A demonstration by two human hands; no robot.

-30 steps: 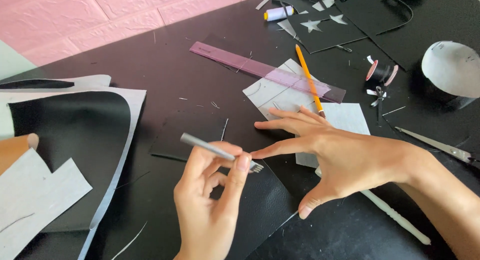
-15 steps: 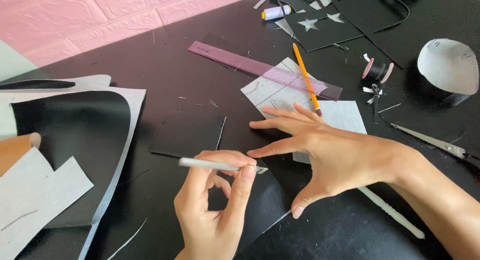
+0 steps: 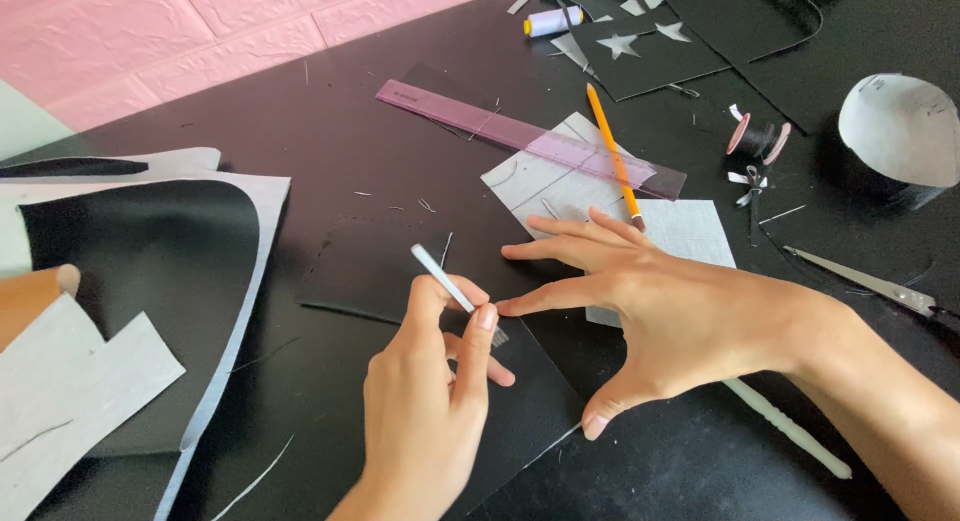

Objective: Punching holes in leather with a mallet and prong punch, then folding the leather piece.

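My left hand (image 3: pixel 425 421) pinches a thin white pen (image 3: pixel 443 279) over the black sheet (image 3: pixel 520 401); my right hand (image 3: pixel 660 316) lies spread, pressing that sheet to the table (image 3: pixel 300 111). If my fingertips ease, the sheet may slide and the line wander. Farther off, the ruler (image 3: pixel 530 138) lies unused.

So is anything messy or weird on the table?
A bit messy. Thin slivers and offcuts lie scattered over the black table. The yellow pencil lies across the purple ruler. Star-shaped holes are cut in a black sheet. Nothing looks spilled or broken.
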